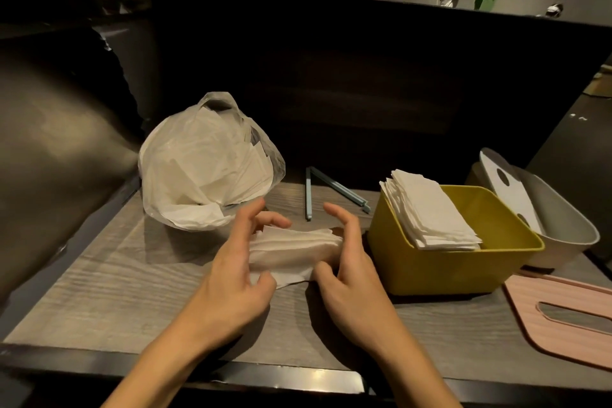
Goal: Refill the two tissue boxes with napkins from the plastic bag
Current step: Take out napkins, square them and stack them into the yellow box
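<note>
A loose stack of napkins (pixel 294 248) is lying on the wood-grain table (pixel 109 281), near centre, between both hands. The left hand (pixel 231 270) is cupping its left end, fingers spread and lightly curled, thumb tucked against the near edge. The right hand (pixel 344 262) is bracketing the right end, index finger raised and half open, thumb touching the near corner. Neither hand is clamping hard; the hold looks more like squaring than lifting.

Judged step: tidying this stack before loading a box. To do it well, press both ends inward so the edges line up, tap the long edge on the table, then pinch the whole thickness so no bottom sheet trails. The lowest sheet is sticking out at the near side, so it probably needs tucking first.

The yellow tissue box (pixel 453 267) is sitting just right of the hands, lid off, already holding a napkin pile (pixel 430 209) that leans on its left wall and rises above the rim. The grey tissue box (pixel 569 232) is touching it on the far right, with a white lid (pixel 510 189) standing tilted inside; napkins inside cannot be seen, so this stack likely belongs there. A pink slotted lid (pixel 563 318) is lying flat at the near right.

The plastic bag (pixel 205 169) is slumping at the far left, still holding napkins. A blue clip bar (pixel 326 190) is lying behind the hands.
</note>
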A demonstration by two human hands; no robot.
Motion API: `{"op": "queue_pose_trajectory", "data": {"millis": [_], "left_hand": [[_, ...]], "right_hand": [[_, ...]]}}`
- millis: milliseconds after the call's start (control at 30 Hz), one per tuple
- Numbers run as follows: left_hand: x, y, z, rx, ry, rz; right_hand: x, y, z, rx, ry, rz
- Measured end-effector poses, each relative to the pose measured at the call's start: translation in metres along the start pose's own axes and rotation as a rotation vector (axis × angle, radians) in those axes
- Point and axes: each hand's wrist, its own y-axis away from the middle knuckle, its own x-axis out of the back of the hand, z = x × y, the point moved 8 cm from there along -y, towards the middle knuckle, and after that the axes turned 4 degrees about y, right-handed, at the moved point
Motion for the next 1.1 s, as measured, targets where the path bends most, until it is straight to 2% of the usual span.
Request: {"op": "queue_pose_trajectory", "data": {"millis": [100, 233, 333, 500, 733, 900, 1033, 1100], "left_hand": [[0.004, -0.001, -0.008, 0.143, 0.073, 0.037], [-0.006, 0.003, -0.024, 0.323, 0.427, 0.289], [-0.014, 0.004, -0.027, 0.37, 0.39, 0.336], [-0.017, -0.003, -0.014, 0.286, 0.395, 0.281], [-0.009, 0.003, -0.018, 0.317, 0.451, 0.354], [-0.012, 0.001, -0.01, 0.267, 0.472, 0.355], [-0.01, 0.0, -0.005, 0.166, 0.454, 0.236], [-0.003, 0.003, 0.0, 0.091, 0.332, 0.155]], "right_hand": [[0.003, 0.001, -0.001, 0.001, -0.065, 0.022], [0.001, 0.001, -0.004, 0.027, -0.085, 0.013], [0.001, 0.001, -0.003, 0.014, -0.099, 0.02], [0.002, -0.001, -0.002, 0.013, -0.111, 0.031], [0.01, 0.001, 0.0, 0.006, -0.169, 0.074], [0.007, 0.001, 0.006, -0.005, -0.131, 0.054], [0.009, 0.0, 0.003, 0.023, -0.138, 0.082], [0.01, 0.002, -0.002, 0.037, -0.182, 0.085]]}}
